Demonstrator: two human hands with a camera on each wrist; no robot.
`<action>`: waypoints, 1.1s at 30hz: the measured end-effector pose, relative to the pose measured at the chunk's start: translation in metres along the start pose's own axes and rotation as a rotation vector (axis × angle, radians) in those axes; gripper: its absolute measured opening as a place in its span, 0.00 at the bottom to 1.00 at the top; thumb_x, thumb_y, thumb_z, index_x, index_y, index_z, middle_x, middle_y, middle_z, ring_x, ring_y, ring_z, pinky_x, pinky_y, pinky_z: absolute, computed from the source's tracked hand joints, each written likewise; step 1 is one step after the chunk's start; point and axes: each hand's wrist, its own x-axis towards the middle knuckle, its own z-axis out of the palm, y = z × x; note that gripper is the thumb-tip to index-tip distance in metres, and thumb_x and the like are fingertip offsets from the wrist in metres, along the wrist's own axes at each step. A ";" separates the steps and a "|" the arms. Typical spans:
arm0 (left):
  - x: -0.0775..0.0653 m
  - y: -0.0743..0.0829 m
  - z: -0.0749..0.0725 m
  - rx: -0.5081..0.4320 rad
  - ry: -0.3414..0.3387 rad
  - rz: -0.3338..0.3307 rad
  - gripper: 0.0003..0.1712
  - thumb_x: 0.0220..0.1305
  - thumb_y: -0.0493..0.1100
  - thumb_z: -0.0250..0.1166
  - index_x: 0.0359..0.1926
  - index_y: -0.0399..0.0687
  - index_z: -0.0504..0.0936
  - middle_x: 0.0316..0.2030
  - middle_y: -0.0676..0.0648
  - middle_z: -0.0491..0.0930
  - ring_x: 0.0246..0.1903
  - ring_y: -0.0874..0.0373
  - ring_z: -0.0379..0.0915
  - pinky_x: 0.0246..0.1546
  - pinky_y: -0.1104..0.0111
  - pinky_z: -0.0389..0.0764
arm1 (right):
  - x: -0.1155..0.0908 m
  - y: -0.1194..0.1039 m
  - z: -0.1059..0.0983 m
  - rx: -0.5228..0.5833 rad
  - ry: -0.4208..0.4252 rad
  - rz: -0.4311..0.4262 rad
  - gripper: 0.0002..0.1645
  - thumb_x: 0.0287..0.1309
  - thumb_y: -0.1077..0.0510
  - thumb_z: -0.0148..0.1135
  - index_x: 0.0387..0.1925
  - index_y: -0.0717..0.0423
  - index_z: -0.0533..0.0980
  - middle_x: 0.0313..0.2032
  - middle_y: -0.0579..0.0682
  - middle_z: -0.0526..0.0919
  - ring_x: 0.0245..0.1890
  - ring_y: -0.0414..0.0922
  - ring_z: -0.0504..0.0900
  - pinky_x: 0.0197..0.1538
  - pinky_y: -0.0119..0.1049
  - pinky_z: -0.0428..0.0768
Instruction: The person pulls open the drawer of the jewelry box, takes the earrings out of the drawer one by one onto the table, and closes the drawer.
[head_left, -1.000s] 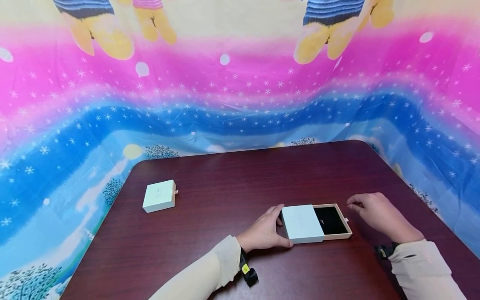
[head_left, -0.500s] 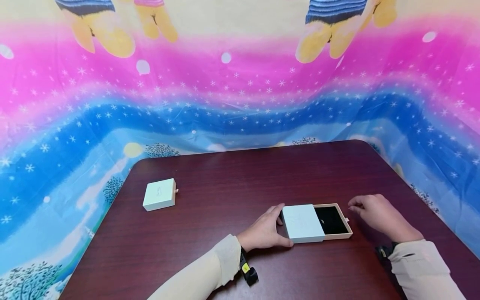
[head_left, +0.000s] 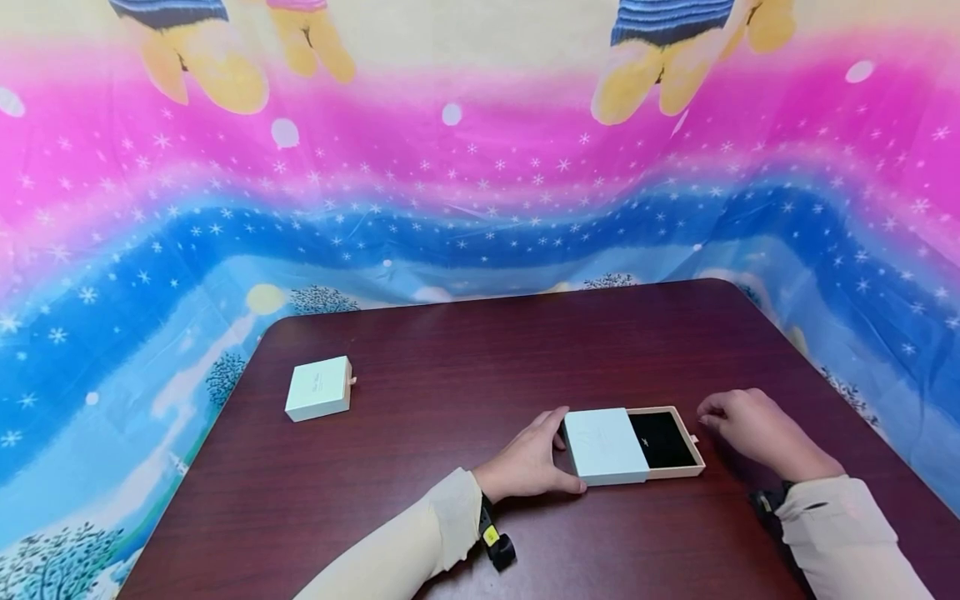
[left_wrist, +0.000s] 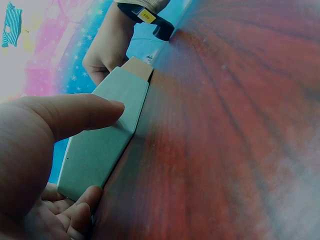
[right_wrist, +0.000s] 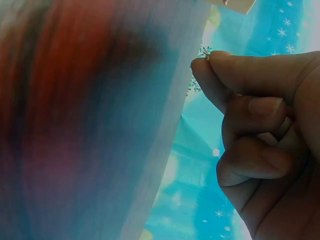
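A pale white jewelry box (head_left: 606, 447) lies on the table with its drawer pulled partly out to the right. Black padding (head_left: 664, 440) lines the drawer, and a tiny shiny piece (head_left: 645, 442) sits on it. My left hand (head_left: 529, 462) grips the box's closed left end. In the left wrist view the thumb (left_wrist: 100, 112) presses along the sleeve's side, with other fingers curled at the end. To the right of the drawer's ribbon tab (head_left: 693, 439), my right hand (head_left: 765, 429) pinches a tiny metallic piece (right_wrist: 207, 56) between thumb and index finger; its exact kind cannot be told.
A second, similar pale box (head_left: 318, 389) with a small tab stands closed at the left of the dark red-brown table (head_left: 450, 358). Behind the table hangs a pink and blue printed cloth (head_left: 480, 192). Each wrist wears a black strap (head_left: 491, 533).
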 end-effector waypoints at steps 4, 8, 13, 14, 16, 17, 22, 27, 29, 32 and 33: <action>0.000 -0.001 0.000 0.006 -0.001 0.001 0.64 0.40 0.56 0.80 0.74 0.47 0.55 0.47 0.60 0.70 0.42 0.72 0.70 0.47 0.73 0.70 | 0.000 0.000 0.001 -0.002 -0.019 0.006 0.04 0.56 0.66 0.66 0.32 0.57 0.84 0.29 0.46 0.83 0.31 0.46 0.80 0.36 0.49 0.79; 0.000 -0.001 -0.001 0.004 0.001 0.007 0.64 0.41 0.56 0.80 0.75 0.46 0.55 0.49 0.59 0.70 0.42 0.71 0.70 0.47 0.73 0.70 | 0.001 0.000 0.002 0.002 -0.028 0.009 0.04 0.56 0.66 0.66 0.32 0.55 0.85 0.30 0.46 0.83 0.31 0.45 0.80 0.36 0.49 0.79; -0.001 0.000 -0.002 0.005 0.000 0.010 0.64 0.42 0.55 0.80 0.75 0.46 0.54 0.49 0.59 0.70 0.42 0.71 0.70 0.48 0.73 0.70 | 0.003 0.002 0.003 0.004 -0.039 0.012 0.04 0.57 0.66 0.66 0.32 0.56 0.84 0.30 0.46 0.83 0.31 0.45 0.80 0.37 0.50 0.79; -0.002 0.000 -0.003 0.007 -0.001 0.010 0.63 0.42 0.55 0.80 0.75 0.46 0.54 0.48 0.59 0.70 0.42 0.71 0.70 0.48 0.73 0.70 | 0.003 0.002 0.003 0.002 -0.042 0.011 0.04 0.57 0.66 0.66 0.32 0.56 0.84 0.30 0.46 0.83 0.31 0.45 0.80 0.37 0.50 0.79; -0.002 0.001 -0.003 0.008 -0.002 0.011 0.63 0.42 0.55 0.80 0.74 0.46 0.54 0.47 0.59 0.70 0.43 0.71 0.70 0.48 0.73 0.70 | 0.004 0.002 0.003 -0.001 -0.046 0.008 0.04 0.57 0.65 0.66 0.32 0.57 0.84 0.29 0.46 0.83 0.30 0.45 0.80 0.37 0.50 0.79; -0.002 0.001 -0.003 0.006 -0.002 0.011 0.63 0.42 0.55 0.80 0.74 0.46 0.55 0.47 0.59 0.70 0.43 0.71 0.70 0.48 0.73 0.70 | 0.004 0.003 0.003 -0.002 -0.048 0.006 0.04 0.57 0.65 0.65 0.32 0.57 0.84 0.29 0.46 0.83 0.30 0.45 0.80 0.37 0.50 0.79; -0.002 0.002 -0.003 0.008 0.000 0.016 0.63 0.41 0.55 0.80 0.74 0.45 0.55 0.50 0.58 0.70 0.43 0.71 0.70 0.48 0.74 0.70 | 0.008 0.003 0.003 -0.015 -0.063 0.002 0.03 0.58 0.64 0.65 0.31 0.59 0.84 0.29 0.45 0.82 0.30 0.44 0.79 0.37 0.49 0.79; -0.001 0.002 -0.002 0.008 0.002 0.010 0.63 0.41 0.55 0.80 0.74 0.46 0.55 0.53 0.57 0.69 0.43 0.71 0.70 0.48 0.74 0.70 | 0.011 0.005 0.004 -0.018 -0.080 0.005 0.03 0.57 0.65 0.65 0.30 0.59 0.83 0.29 0.45 0.82 0.30 0.44 0.79 0.36 0.49 0.79; -0.001 0.002 -0.002 0.006 0.003 0.007 0.63 0.41 0.55 0.80 0.74 0.46 0.55 0.53 0.57 0.69 0.43 0.71 0.70 0.48 0.74 0.70 | 0.012 0.005 0.004 -0.019 -0.082 0.006 0.02 0.57 0.65 0.65 0.30 0.60 0.83 0.29 0.46 0.82 0.30 0.45 0.80 0.36 0.50 0.79; -0.001 0.002 -0.002 0.007 0.003 0.004 0.63 0.41 0.55 0.81 0.74 0.46 0.55 0.52 0.58 0.70 0.43 0.71 0.70 0.48 0.74 0.70 | 0.013 0.005 0.004 -0.019 -0.087 0.009 0.03 0.57 0.65 0.65 0.31 0.60 0.83 0.29 0.46 0.82 0.30 0.45 0.80 0.36 0.50 0.79; -0.001 0.002 -0.002 0.007 0.003 0.003 0.63 0.41 0.55 0.81 0.74 0.46 0.55 0.52 0.58 0.70 0.43 0.71 0.70 0.48 0.74 0.70 | 0.014 0.005 0.004 -0.019 -0.088 0.009 0.03 0.57 0.65 0.65 0.31 0.60 0.83 0.29 0.47 0.82 0.30 0.46 0.80 0.36 0.50 0.79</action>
